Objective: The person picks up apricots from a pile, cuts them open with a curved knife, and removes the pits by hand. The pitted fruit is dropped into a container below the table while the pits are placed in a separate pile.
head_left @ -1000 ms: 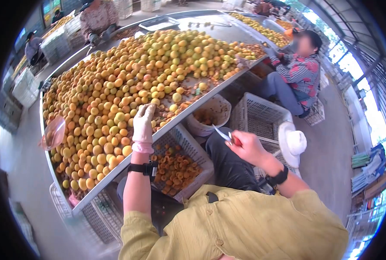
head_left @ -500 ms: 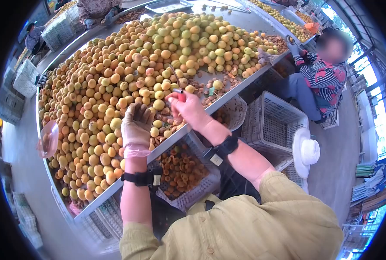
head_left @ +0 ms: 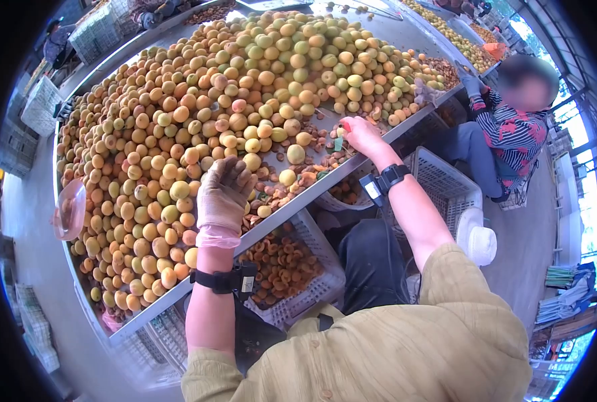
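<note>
My left hand (head_left: 225, 194), in a soiled work glove with a pink cuff, is over the near edge of the apricot pile (head_left: 158, 154). Its fingers are loosely bent and a little apart, and I see nothing between them. My bare right hand (head_left: 364, 139) is closed around a tool with a red handle (head_left: 345, 126); its thin metal end is hard to make out. Below that hand, pits and scraps (head_left: 312, 167) lie on the metal table. A few whole apricots, one of them a yellow apricot (head_left: 296, 154), rest between my hands.
Under the table's rim (head_left: 292, 209), a crate (head_left: 335, 278) holds apricot halves (head_left: 278, 268). Another crate (head_left: 469, 175) and a white hat (head_left: 478, 238) are at my right. A co-worker (head_left: 506, 134) in gloves sits beyond them. A pink plastic bowl (head_left: 71, 209) is at the table's left edge.
My right hand has moved right and away from my left hand, carrying the red-handled tool over the scraps. My left hand has shifted slightly right. The camera view has turned a little.
</note>
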Action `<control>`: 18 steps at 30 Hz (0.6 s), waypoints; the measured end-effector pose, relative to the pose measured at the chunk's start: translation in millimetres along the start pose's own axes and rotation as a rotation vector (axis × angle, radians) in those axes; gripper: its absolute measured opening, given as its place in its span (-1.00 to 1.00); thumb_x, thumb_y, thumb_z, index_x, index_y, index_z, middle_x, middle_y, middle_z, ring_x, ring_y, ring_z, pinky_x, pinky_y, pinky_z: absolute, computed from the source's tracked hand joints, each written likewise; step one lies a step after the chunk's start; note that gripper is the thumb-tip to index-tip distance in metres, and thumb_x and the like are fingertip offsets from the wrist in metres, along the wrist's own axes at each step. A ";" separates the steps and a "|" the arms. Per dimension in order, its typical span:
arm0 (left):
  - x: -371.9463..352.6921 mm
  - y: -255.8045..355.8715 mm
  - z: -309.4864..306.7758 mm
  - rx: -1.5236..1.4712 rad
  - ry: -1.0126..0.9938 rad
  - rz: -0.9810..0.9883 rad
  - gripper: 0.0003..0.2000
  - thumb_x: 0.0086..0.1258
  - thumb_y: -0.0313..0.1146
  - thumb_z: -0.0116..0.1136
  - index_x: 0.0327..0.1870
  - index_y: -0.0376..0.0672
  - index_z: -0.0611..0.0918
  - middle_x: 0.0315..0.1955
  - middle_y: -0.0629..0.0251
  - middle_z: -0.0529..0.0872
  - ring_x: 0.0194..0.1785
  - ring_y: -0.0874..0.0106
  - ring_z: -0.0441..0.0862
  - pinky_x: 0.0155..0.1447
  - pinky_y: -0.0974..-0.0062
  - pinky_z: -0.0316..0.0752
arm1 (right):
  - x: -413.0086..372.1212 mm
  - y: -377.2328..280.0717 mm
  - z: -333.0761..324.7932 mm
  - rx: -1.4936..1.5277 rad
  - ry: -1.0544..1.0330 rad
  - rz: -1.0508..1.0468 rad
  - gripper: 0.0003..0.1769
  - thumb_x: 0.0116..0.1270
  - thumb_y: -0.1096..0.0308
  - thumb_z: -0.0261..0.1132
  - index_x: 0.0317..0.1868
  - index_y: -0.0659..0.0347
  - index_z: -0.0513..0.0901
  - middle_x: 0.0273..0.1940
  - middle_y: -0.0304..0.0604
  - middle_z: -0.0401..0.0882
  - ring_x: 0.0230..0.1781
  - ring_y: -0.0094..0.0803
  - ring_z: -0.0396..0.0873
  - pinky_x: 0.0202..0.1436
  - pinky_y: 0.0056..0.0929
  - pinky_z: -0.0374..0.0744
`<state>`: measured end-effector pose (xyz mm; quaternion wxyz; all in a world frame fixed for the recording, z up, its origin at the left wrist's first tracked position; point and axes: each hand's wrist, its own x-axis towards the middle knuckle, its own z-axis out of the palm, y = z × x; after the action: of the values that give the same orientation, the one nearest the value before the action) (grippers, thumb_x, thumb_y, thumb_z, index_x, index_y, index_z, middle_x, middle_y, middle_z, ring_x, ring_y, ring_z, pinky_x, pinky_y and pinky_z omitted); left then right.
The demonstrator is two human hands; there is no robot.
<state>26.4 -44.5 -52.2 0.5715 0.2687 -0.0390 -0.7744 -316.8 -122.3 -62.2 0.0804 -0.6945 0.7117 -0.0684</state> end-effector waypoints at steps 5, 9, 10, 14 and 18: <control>-10.7 -9.2 18.2 0.350 -0.033 0.100 -0.64 0.39 -0.23 0.11 0.10 -0.24 0.48 -0.09 0.19 0.59 -0.09 0.35 0.58 0.11 0.32 0.50 | -4.3 -14.2 -27.6 0.794 -0.041 0.120 -0.57 0.29 0.25 0.31 0.10 0.28 0.52 -0.10 -0.04 0.65 -0.19 -0.32 0.66 -0.13 -0.42 0.59; -15.8 -25.1 36.6 0.581 -0.301 0.115 -0.34 0.35 -0.15 0.20 0.39 -0.21 0.22 0.14 0.13 0.46 0.01 0.36 0.56 0.10 0.38 0.55 | -56.8 -94.0 -62.8 1.423 -0.361 -0.016 -0.60 0.37 0.26 0.28 0.13 0.22 0.48 -0.16 -0.18 0.64 -0.39 -0.56 0.65 -0.52 -0.75 0.50; -12.7 -30.8 36.1 0.613 -0.333 0.130 -0.30 0.33 -0.14 0.23 0.41 -0.19 0.20 0.16 0.11 0.44 0.02 0.37 0.56 0.09 0.38 0.56 | -65.0 -109.1 -61.3 1.461 -0.411 -0.009 -0.62 0.37 0.25 0.28 0.11 0.23 0.49 -0.18 -0.20 0.63 -0.40 -0.56 0.64 -0.51 -0.72 0.52; -23.4 -32.5 45.2 0.541 -0.315 0.122 -0.35 0.28 -0.28 0.31 0.34 -0.26 0.30 0.09 0.16 0.53 0.05 0.39 0.58 0.09 0.47 0.58 | -80.1 -137.4 -42.7 1.504 -0.533 -0.049 -0.64 0.37 0.28 0.27 0.10 0.25 0.50 -0.20 -0.21 0.63 -0.41 -0.56 0.62 -0.42 -0.68 0.56; -13.7 -33.2 32.4 0.654 -0.345 0.339 -0.44 0.26 -0.42 0.31 0.27 -0.32 0.37 0.01 0.17 0.57 -0.03 0.40 0.62 0.06 0.51 0.58 | -88.9 -146.6 -59.6 1.319 -0.456 -0.044 -0.64 0.36 0.30 0.27 0.10 0.26 0.51 -0.27 -0.25 0.65 -0.40 -0.58 0.64 -0.37 -0.63 0.59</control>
<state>-14.5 -28.7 -31.6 0.5607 0.2923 -0.4222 -0.6496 -184.0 -38.1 28.5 0.6312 -0.5121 0.4727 -0.3405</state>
